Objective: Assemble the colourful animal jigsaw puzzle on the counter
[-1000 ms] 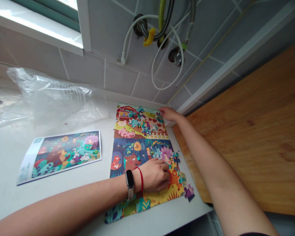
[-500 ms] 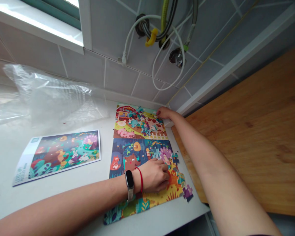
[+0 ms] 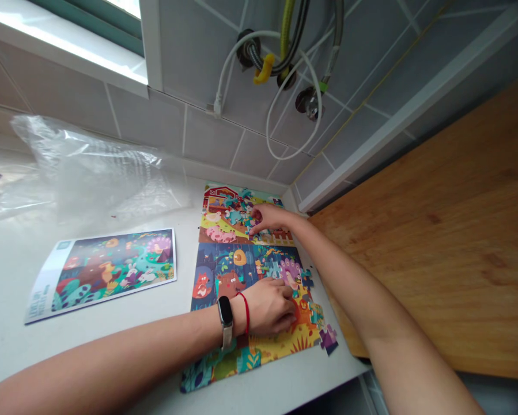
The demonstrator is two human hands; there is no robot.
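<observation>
Reaching over a farmyard puzzle (image 3: 213,218) and an animal jigsaw (image 3: 229,279) on the bench (image 3: 152,302), both hands at work.
In the head view, the right hand (image 3: 271,217) bends thumb and forefinger in a loose C over loose jigsaw pieces (image 3: 234,217) on the farmyard; whether they pinch one cannot be told. The left hand (image 3: 271,305) lies half-curled on the jigsaw, its fingertips hidden. A purple piece (image 3: 328,339) sits at the jigsaw's right corner, a picture sheet (image 3: 112,271) apart to the left.
</observation>
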